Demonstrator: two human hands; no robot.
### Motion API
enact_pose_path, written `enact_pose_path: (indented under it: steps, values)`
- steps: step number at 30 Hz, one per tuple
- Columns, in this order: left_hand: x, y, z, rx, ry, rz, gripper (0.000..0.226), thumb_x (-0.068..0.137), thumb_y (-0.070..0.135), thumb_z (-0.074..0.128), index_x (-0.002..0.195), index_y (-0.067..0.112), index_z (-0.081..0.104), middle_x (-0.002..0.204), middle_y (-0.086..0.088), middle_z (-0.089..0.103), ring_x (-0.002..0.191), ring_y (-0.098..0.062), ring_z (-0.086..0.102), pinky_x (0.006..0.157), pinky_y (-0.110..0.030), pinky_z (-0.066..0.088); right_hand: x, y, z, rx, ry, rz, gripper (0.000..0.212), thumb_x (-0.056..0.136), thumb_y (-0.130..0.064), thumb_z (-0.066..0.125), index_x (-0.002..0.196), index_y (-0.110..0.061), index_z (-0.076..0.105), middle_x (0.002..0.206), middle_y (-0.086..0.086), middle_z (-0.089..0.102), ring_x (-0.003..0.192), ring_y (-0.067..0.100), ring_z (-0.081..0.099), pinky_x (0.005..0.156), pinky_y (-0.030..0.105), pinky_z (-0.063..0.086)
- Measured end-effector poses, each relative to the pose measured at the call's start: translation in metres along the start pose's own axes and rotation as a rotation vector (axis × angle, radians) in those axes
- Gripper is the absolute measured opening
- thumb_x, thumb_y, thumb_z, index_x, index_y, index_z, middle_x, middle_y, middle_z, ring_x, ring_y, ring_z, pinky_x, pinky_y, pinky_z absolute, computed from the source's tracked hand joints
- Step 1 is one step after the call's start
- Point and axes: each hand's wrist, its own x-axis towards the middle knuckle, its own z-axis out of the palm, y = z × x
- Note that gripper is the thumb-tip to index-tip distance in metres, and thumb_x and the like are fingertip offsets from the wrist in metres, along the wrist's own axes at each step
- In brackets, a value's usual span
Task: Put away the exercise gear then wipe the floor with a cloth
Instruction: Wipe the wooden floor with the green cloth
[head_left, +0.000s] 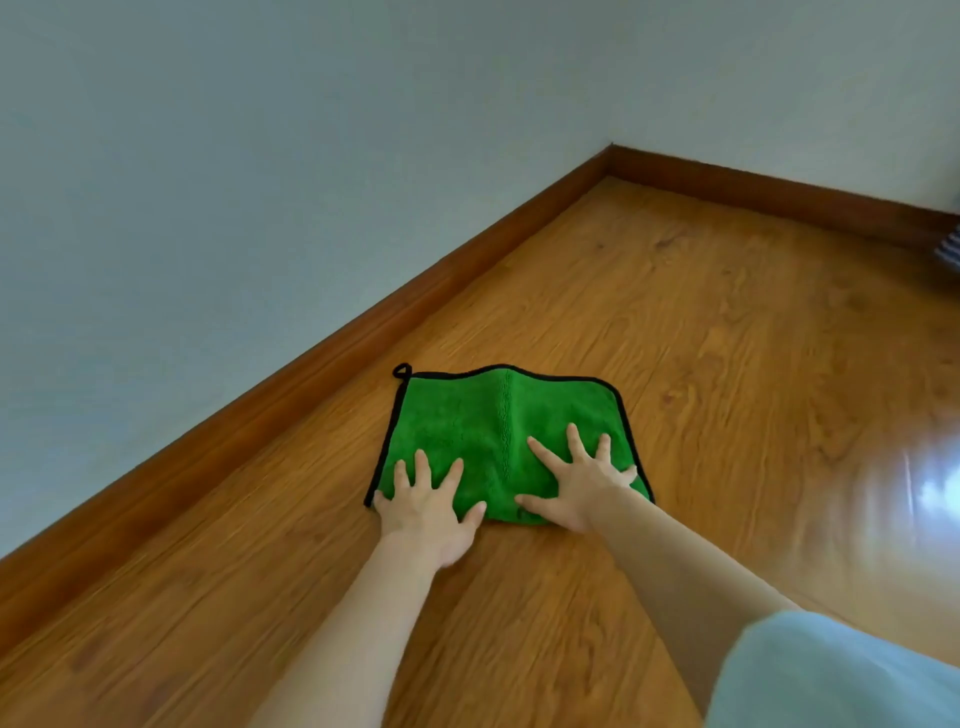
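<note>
A green cloth (467, 415) with a black hem and a small hanging loop lies spread flat on the wooden floor (701, 364). My left hand (423, 506) presses its near left corner with fingers spread and straight. My right hand (582, 486) presses the near right part of the cloth, fingers also spread flat. Both arms reach forward from the bottom of the view. No exercise gear is visible.
A pale wall with a brown skirting board (311, 353) runs along the left of the cloth and meets a second wall at the far corner (610, 156). A striped object (948, 249) shows at the right edge. Light glares on the floor at right.
</note>
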Motion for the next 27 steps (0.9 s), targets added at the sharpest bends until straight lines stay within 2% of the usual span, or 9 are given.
enact_pose_path:
  steps: [7, 13, 19, 27]
  values:
    - [0.095, 0.033, -0.031, 0.121, 0.071, -0.015, 0.069, 0.091, 0.063, 0.019, 0.147, 0.035, -0.010, 0.156, -0.013, -0.012, 0.143, -0.037, -0.003, 0.111, -0.056, 0.017, 0.087, 0.027, -0.038, -0.027, 0.003, -0.036, 0.078, 0.079, -0.079, 0.030, 0.141, -0.053, -0.010, 0.157, 0.000, -0.019, 0.141, 0.042, -0.015, 0.107, 0.070, 0.008]
    - [0.138, 0.055, -0.052, 0.186, 0.087, -0.018, 0.070, 0.091, 0.063, 0.018, 0.147, 0.033, -0.010, 0.156, -0.014, -0.010, 0.142, -0.039, 0.001, 0.109, -0.055, 0.023, 0.116, 0.040, -0.055, -0.014, 0.014, -0.061, 0.072, 0.084, -0.073, 0.029, 0.142, -0.053, -0.008, 0.157, 0.001, -0.018, 0.141, 0.042, -0.016, 0.106, 0.071, 0.006]
    - [0.113, 0.054, -0.045, 0.146, 0.043, 0.023, 0.068, 0.092, 0.060, 0.020, 0.148, 0.033, -0.009, 0.156, -0.013, -0.011, 0.143, -0.037, -0.001, 0.111, -0.054, 0.019, 0.094, 0.038, -0.054, 0.000, -0.067, -0.046, 0.074, 0.086, -0.069, 0.035, 0.144, -0.049, -0.007, 0.157, 0.003, -0.018, 0.141, 0.043, -0.014, 0.108, 0.068, 0.011]
    - [0.006, 0.061, -0.001, 0.125, -0.021, 0.031, 0.070, 0.092, 0.060, 0.025, 0.148, 0.032, -0.008, 0.156, -0.015, -0.012, 0.143, -0.038, -0.002, 0.112, -0.054, 0.021, 0.000, 0.039, -0.014, -0.048, -0.190, -0.071, 0.083, 0.083, -0.068, 0.043, 0.144, -0.047, -0.010, 0.156, 0.003, -0.022, 0.141, 0.043, -0.015, 0.109, 0.065, 0.016]
